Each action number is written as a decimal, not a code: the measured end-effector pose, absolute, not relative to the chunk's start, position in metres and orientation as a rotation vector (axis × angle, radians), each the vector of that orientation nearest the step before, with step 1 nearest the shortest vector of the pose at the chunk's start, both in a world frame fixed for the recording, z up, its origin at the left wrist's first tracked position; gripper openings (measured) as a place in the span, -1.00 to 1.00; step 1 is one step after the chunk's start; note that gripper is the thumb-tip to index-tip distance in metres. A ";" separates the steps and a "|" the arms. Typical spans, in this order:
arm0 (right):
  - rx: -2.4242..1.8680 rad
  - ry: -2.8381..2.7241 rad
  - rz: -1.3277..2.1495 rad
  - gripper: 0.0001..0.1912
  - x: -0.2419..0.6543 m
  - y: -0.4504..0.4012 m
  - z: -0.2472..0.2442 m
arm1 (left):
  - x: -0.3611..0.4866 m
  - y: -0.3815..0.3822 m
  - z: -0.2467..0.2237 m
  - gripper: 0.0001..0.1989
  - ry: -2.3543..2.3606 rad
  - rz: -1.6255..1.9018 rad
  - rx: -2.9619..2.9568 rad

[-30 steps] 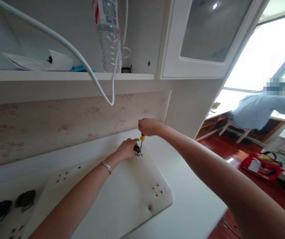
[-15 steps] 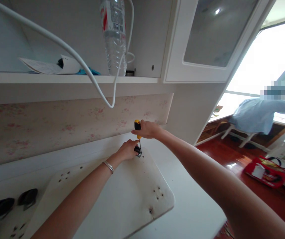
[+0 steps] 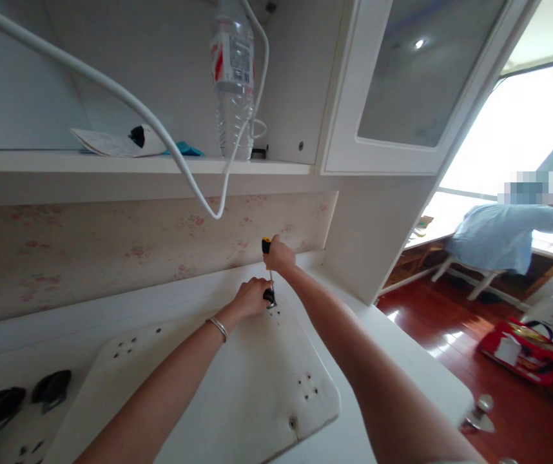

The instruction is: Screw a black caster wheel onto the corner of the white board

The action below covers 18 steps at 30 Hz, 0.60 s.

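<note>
A white board (image 3: 238,380) with rounded corners and small screw holes lies on the white desk. At its far right corner my left hand (image 3: 252,296) grips a small black caster (image 3: 269,296) against the surface. My right hand (image 3: 281,256) is wrapped round the handle of a yellow-and-black screwdriver (image 3: 267,245). The screwdriver stands nearly upright, its shaft running down to the caster's metal plate; its exact tip is too small to make out. More black casters (image 3: 51,388) lie at the lower left.
Above is a shelf (image 3: 151,164) with a plastic bottle (image 3: 235,90), papers (image 3: 116,142) and a hanging white cable (image 3: 160,129). A cabinet door (image 3: 334,129) is at the upper right. A person in light blue (image 3: 494,235) sits by the window; a red bag (image 3: 523,351) is on the floor.
My right hand has turned on the screwdriver handle, its wrist and forearm swinging inward. My left hand keeps hold of the caster. The view has shifted slightly.
</note>
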State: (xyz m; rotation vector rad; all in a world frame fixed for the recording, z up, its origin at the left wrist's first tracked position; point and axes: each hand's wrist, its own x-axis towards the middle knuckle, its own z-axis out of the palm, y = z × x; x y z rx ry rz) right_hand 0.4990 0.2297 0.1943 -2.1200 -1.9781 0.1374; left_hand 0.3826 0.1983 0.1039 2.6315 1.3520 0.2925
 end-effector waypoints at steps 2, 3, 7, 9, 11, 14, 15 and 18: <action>-2.095 -2.000 0.186 -0.62 0.497 0.236 0.193 | 0.383 0.196 0.104 -0.65 1.375 0.297 2.642; -2.078 -2.016 0.205 -0.61 0.496 0.239 0.193 | 0.383 0.195 0.104 -0.65 1.385 0.297 2.643; -2.020 -2.093 0.273 -0.63 0.497 0.245 0.201 | 0.383 0.192 0.104 -0.66 1.396 0.290 2.640; -2.017 -2.123 0.290 -0.64 0.499 0.243 0.206 | 0.382 0.190 0.104 -0.67 1.396 0.287 2.639; -2.033 -2.143 0.270 -0.63 0.500 0.239 0.211 | 0.382 0.190 0.104 -0.67 1.406 0.287 2.636; -2.083 -2.156 0.157 -0.60 0.502 0.231 0.218 | 0.381 0.189 0.103 -0.66 1.443 0.289 2.625; -2.105 -2.164 0.122 -0.60 0.502 0.228 0.222 | 0.381 0.189 0.103 -0.66 1.456 0.288 2.620; -2.177 -2.228 0.114 -0.62 0.506 0.223 0.235 | 0.381 0.189 0.103 -0.65 1.487 0.283 2.602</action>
